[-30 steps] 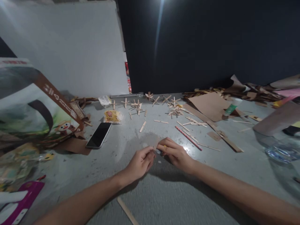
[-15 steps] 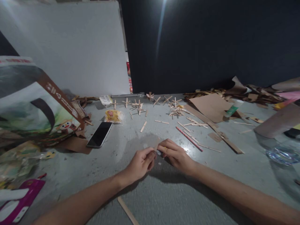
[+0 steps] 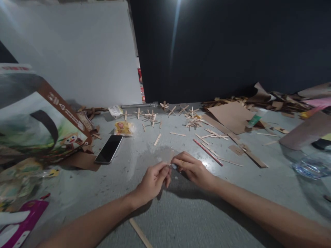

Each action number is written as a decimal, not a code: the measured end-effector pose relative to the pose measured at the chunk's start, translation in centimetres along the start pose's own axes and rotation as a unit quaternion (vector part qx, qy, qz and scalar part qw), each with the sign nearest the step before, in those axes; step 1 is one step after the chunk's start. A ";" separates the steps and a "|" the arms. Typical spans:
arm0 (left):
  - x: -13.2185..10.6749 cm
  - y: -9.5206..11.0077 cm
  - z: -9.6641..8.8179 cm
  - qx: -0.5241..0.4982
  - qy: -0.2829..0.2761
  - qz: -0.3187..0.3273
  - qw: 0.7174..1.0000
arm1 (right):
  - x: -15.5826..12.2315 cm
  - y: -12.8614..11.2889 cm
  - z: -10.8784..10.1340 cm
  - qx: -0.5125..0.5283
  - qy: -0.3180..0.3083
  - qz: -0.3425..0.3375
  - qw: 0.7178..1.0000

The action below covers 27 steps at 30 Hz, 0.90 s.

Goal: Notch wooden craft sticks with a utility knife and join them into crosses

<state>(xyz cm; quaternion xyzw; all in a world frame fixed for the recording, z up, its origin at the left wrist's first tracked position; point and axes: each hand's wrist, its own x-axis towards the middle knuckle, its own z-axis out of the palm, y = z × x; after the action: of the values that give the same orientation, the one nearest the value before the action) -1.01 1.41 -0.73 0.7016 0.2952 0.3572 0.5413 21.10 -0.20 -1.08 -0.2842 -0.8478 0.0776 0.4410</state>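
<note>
My left hand (image 3: 153, 181) and my right hand (image 3: 192, 169) meet at the middle of a grey table (image 3: 181, 220). Both have their fingers curled and pinch a small piece of brown card (image 3: 169, 156) that sticks up between the fingertips. A small pale object sits at the right fingertips; I cannot make it out. Loose wooden sticks (image 3: 157, 139) lie just beyond the hands, and a red pencil (image 3: 207, 152) lies to the right of my right hand.
A black phone (image 3: 109, 148) lies left of the hands beside a printed carton (image 3: 38, 113). Glued stick crosses (image 3: 151, 116) and brown cardboard sheets (image 3: 231, 116) cover the far side. A clear plastic container (image 3: 310, 165) stands at right. One long stick (image 3: 141, 233) lies near the front edge.
The hands stay together over the card piece; their fingers have shifted only slightly. The view has wobbled a little.
</note>
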 end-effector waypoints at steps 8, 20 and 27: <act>0.0 -0.2 0.0 0.030 0.020 0.027 0.999 | 0.0 -0.1 0.1 0.009 0.001 0.003 1.000; 0.1 -0.6 0.0 0.024 -0.005 0.018 1.000 | 0.0 0.0 0.1 -0.002 0.001 0.003 1.000; 0.1 -0.1 -0.1 0.043 -0.026 0.023 0.998 | 0.0 0.0 0.0 -0.001 -0.009 0.011 1.000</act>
<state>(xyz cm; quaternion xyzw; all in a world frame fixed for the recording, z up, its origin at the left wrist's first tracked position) -1.07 1.59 -0.82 0.7403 0.2796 0.3381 0.5094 21.05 -0.24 -1.09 -0.2933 -0.8484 0.0841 0.4325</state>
